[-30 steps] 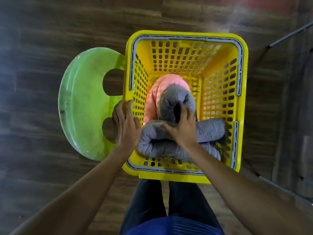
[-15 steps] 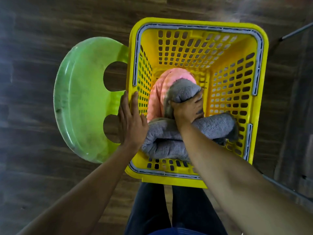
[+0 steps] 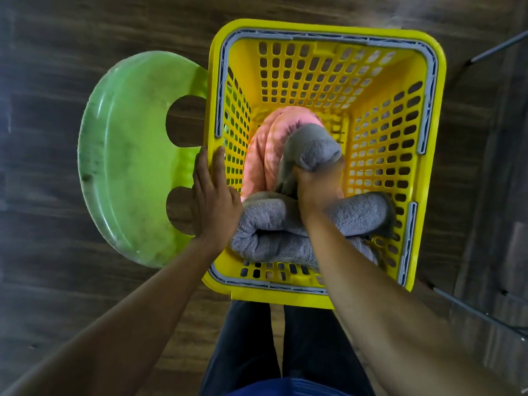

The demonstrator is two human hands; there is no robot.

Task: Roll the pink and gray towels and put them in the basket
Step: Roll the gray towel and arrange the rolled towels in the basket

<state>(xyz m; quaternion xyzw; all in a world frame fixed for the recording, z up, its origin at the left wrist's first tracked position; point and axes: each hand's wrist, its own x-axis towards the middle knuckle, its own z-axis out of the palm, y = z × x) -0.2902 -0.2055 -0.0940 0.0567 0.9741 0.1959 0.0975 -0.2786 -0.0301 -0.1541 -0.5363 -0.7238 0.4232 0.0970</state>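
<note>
Your right hand reaches down into the yellow basket and grips a gray towel roll that stands on end. The fingers are curled round the lower part of the roll, and its rounded top shows above your knuckles. Your left hand lies flat on the basket's left rim, fingers straight and close together, pointing away from you and holding nothing.

Just beside the gripped roll, on its left and touching it, a pink towel roll also stands on end against the basket's left wall. A second gray towel roll lies on its side across the near end of the basket, running from the left wall to the right wall. Your right wrist crosses over it. All three rolls are inside the basket.

The basket is a rectangular plastic one with rows of small holes in its walls and a gray band inside its rim. To its left is a green plastic seat with two rounded cut-outs in the edge, and the basket's left side overlaps that edge. Below everything is a dark wood-plank floor. Your legs, in dark trousers, show at the near edge beneath the basket.
</note>
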